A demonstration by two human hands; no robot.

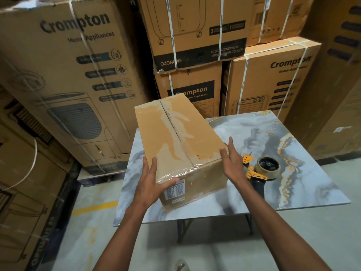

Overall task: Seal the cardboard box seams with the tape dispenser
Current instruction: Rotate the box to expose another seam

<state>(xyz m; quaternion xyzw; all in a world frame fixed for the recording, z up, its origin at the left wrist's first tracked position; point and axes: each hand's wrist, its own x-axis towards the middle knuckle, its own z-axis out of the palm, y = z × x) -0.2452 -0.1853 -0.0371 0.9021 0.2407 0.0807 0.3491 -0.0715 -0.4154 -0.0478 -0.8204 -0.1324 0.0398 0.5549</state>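
Cardboard box [181, 137]: it sits on the marbled table, long side running away from me, tilted so its far end looks raised; I hold its near end between both hands.
Left fingers [154, 165]: straight and together, laid flat against the box's left side, thumb stretched across the near face at the top edge.
Left hand [151, 182]: pressing the near-left corner, just above the white label [175, 189].
Right fingers [231, 145]: straight, close together, flat along the box's right side near the top edge.
Right hand [232, 161]: touching the near-right corner, gripping nothing.
Top seam [175, 130]: runs lengthwise between the flaps, with pale torn patches on both sides.
Near edge: glossy clear tape wrinkled over it.
Tape dispenser [260, 171]: lying on the table just right of my right hand, untouched, orange frame, black handle toward me, brown roll.
Table [293, 188]: grey-blue marble pattern with gold veins.
Surroundings: stacked Crompton cartons [78, 75] strapped with white bands, behind and to both sides.
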